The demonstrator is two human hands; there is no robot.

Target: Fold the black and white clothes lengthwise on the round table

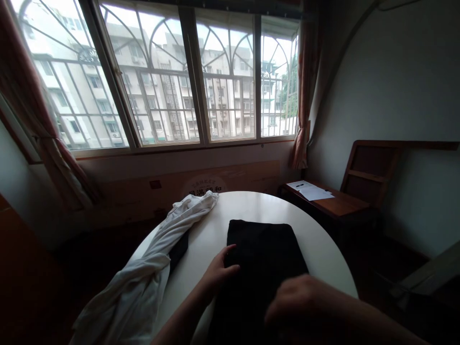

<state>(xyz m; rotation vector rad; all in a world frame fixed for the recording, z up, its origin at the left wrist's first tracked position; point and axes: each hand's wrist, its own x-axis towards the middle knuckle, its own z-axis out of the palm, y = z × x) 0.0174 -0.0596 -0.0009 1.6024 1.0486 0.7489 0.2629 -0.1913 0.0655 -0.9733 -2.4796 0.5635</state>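
A black folded garment (266, 249) lies flat on the round white table (251, 203), its near part running out of view below. At its left edge rests my left hand (219, 268), thumb and forefinger apart on the cloth. My right hand (302, 306) is over the garment's near right side. Motion blur and the dark cloth hide its fingertips, which bend downward; I cannot see whether they grip the fabric. To the left, a crumpled white garment (154, 258) trails along the table and past its near edge.
A dark cloth piece (178, 251) shows from under the white garment. On the right stands a wooden bench (345, 203) with white papers (311, 190) and a pen on it. Beyond the table are a printed wall panel (251, 177) and barred windows with curtains (304, 96).
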